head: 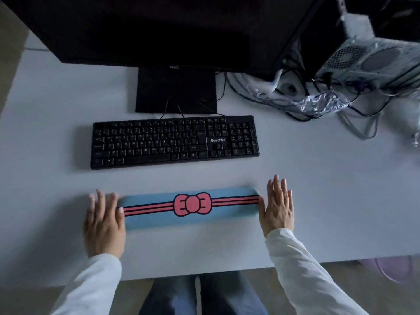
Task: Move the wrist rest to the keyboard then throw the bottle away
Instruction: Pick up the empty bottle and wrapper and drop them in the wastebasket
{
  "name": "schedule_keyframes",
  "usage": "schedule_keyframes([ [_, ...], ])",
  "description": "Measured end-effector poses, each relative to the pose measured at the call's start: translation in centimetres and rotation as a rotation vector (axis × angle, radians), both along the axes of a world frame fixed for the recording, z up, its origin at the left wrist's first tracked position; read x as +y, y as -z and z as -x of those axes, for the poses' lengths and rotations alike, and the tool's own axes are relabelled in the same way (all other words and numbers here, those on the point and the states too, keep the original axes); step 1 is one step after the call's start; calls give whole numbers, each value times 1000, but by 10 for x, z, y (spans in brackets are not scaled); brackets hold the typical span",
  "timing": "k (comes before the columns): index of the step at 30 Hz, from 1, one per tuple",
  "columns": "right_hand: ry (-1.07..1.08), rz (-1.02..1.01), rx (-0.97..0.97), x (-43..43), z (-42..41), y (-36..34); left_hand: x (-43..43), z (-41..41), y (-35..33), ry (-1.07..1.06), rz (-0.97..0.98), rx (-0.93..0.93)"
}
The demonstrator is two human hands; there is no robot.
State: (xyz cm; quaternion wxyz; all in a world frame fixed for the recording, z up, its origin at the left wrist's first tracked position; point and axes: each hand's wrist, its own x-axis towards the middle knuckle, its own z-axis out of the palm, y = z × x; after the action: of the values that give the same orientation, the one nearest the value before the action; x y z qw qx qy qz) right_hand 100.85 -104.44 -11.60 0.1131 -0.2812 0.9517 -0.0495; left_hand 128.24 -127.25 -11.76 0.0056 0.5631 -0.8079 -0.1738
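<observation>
White desk [318,201], viewed from above, bearing all items shown. Dark monitor [159,30] at the far edge, on a black stand [176,89]; tangled cables and crinkled clear plastic [318,103] heaped at far right. Black keyboard [175,142] just in front of the stand, long axis across the desk.

Wrist rest [191,208]: long blue pad with pink stripes and a pink bow at its middle, lying flat near the front edge, roughly parallel to the keyboard and separated from it by a strip of bare desk. Not yet against the keyboard. Probably light and cushioned, soft on top, likely to sag or bend if lifted from one end alone; underside probably grippy, so likely better lifted than pushed. Best taken at both short ends together, or slid forward evenly with equal pressure from each side.

Left hand [103,223] spread flat, fingers extended, placed at the pad's left end with the thumb touching its edge; gripping nothing. Right hand [278,208] likewise flat and unclenched, lying along the pad's right end, thumb side in contact or very nearly so; holding nothing.

Bottle for the second step: not identifiable anywhere in view.
</observation>
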Motion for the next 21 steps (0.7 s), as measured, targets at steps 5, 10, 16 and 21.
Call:
schedule_keyframes([
  [5, 389, 145, -75, 14, -17, -15, -7, -9, -8, -4, -3, 163],
  [10, 709, 408, -114, 37, -45, -35, 9, 14, -14, 51, -34, 331],
  [16, 918, 584, -222, 84, -48, -54, 57, 73, -38, 260, -146, 356],
  [21, 1016, 703, -281, 146, -36, -66, 126, 131, -56, 234, -494, 486],
])
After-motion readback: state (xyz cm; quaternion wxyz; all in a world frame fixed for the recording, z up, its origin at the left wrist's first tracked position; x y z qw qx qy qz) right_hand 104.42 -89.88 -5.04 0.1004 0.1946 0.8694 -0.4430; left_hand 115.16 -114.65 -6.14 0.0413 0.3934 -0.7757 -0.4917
